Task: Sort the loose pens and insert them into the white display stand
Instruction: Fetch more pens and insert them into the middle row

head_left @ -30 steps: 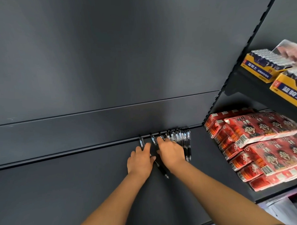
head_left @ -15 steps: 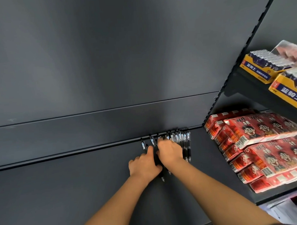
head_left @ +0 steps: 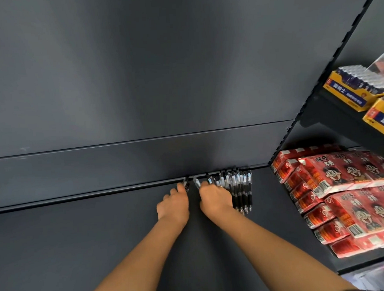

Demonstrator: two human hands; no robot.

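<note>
Grey steel shelf (head_left: 103,248) is all you have under you, and it is slick, so the pens will roll at a nudge. The row of pens (head_left: 239,187) lies side by side on it, tops against the back ledge (head_left: 79,195), tips pointing towards you. Your left hand (head_left: 172,204) has its fingers curled round a single pen (head_left: 185,183), whose top sticks out past the fingertips. Your right hand (head_left: 215,198) is curled down over the left end of the row; the fingertips are hidden and blurred, so I cannot tell whether they are clamped on a pen or only resting there. A stray pen (head_left: 196,182) sits between your two hands, near the ledge.

The white display stand is not in view, so nothing can go into it from here, and you are still at the gathering stage.

Watch three things, I judge. Drag the right hand sideways and you will likely fan the neat row out or send pens rolling to the front edge. Lift too many at once and the outer ones may slip from a loose grasp. Swing right carelessly and your forearm could catch the red cartons (head_left: 342,193) stacked just beside the row.
</note>
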